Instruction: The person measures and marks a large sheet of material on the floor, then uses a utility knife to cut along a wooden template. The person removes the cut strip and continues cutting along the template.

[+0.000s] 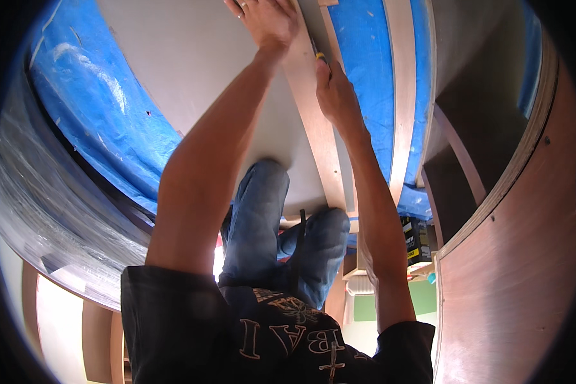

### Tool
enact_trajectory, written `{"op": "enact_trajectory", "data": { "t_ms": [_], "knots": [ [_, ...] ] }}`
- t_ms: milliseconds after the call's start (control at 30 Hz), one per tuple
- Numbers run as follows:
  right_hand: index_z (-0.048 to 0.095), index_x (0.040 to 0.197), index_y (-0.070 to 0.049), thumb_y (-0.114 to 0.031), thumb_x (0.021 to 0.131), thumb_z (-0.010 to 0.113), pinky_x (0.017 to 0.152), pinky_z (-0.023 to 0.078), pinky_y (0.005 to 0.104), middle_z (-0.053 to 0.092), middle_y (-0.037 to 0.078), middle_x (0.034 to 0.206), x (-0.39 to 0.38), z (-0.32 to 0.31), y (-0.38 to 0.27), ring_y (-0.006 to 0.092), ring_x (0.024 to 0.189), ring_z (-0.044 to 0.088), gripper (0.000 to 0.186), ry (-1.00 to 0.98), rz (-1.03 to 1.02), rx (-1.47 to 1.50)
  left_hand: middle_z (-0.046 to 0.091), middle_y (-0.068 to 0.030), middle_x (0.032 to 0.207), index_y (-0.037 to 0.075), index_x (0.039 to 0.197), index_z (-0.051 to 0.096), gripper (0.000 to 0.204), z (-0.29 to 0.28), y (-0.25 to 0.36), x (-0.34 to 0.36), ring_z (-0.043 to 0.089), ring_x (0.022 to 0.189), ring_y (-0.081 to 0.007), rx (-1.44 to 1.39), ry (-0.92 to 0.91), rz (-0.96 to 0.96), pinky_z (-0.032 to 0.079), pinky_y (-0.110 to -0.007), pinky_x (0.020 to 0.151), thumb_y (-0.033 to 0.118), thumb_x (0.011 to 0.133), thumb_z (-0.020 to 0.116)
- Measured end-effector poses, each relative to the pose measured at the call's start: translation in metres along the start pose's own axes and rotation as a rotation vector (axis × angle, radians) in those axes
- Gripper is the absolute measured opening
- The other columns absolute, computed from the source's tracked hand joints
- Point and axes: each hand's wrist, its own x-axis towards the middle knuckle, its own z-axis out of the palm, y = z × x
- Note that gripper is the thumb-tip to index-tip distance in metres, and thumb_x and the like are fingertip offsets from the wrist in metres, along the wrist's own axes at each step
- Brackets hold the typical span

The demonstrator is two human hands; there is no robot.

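My left hand (270,24) is at the top edge of the view, resting against a long light wood strip (313,121) and the grey panel (179,57). Its fingers are stretched out toward the left, partly cut off by the frame. My right hand (339,96) is closed around a slim hand tool with a yellow and black handle (320,56). The tool's thin tip lies along the strip's right edge; its exact kind is hard to make out. The strip runs lengthwise over the grey panel, between my two arms.
Blue plastic sheeting (112,109) covers the surface at left, and more blue sheeting (366,51) lies under another wood strip (400,77) at right. Clear plastic wrap (51,192) curves along the left side. A large wooden panel (512,269) and a black box (418,240) are at right.
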Motion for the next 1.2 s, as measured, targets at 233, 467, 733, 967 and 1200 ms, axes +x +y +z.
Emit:
{"op": "enact_trajectory", "data": {
  "t_ms": [233,467,733,967,1200],
  "knots": [
    [0.052,0.111,-0.001,-0.046,0.105,0.036,0.082,0.048,0.0578,0.063,0.034,0.1,-0.009,0.001,0.01,0.056,0.098,0.057,0.048,0.035,-0.053,-0.013,0.048,-0.0268,0.141,0.003,0.131,0.052,0.036,0.003,-0.001,0.002,0.044,0.132,-0.0423,-0.037,0.067,0.053,0.027,-0.059,0.111,0.01,0.097,0.048],
    [0.049,0.103,-0.003,-0.044,0.106,0.037,0.074,0.05,0.0586,0.066,0.031,0.09,-0.038,0.003,0.048,0.0546,0.089,0.061,0.043,-0.017,-0.006,-0.085,0.048,-0.0266,0.141,0.002,0.132,0.052,0.038,0.006,-0.004,-0.001,0.044,0.131,-0.0428,-0.02,0.102,0.101,0.027,-0.058,0.111,0.007,0.095,0.047],
    [0.049,0.104,-0.005,-0.045,0.106,0.039,0.07,0.049,0.06,0.066,0.03,0.086,-0.085,0.006,0.091,0.0556,0.086,0.06,0.041,0.015,-0.064,-0.076,0.047,-0.0269,0.141,0.0,0.13,0.052,0.038,0.003,-0.003,0.0,0.045,0.129,-0.0441,-0.052,0.075,0.111,0.03,-0.056,0.108,0.007,0.094,0.046],
    [0.049,0.104,-0.006,-0.044,0.106,0.041,0.066,0.049,0.0608,0.065,0.03,0.081,-0.117,0.012,0.128,0.056,0.083,0.06,0.039,0.009,0.012,-0.079,0.047,-0.0268,0.14,-0.001,0.131,0.052,0.037,0.005,-0.004,-0.001,0.045,0.127,-0.045,-0.039,0.11,0.152,0.032,-0.055,0.106,0.011,0.096,0.045],
    [0.049,0.104,-0.006,-0.043,0.106,0.041,0.065,0.049,0.0597,0.066,0.028,0.079,-0.141,0.017,0.157,0.0544,0.08,0.062,0.038,0.002,0.044,-0.093,0.05,-0.0251,0.138,-0.001,0.13,0.052,0.036,0.014,-0.015,-0.001,0.048,0.124,-0.0435,-0.028,0.146,0.221,0.036,-0.054,0.103,0.014,0.098,0.043]
  ]
}}
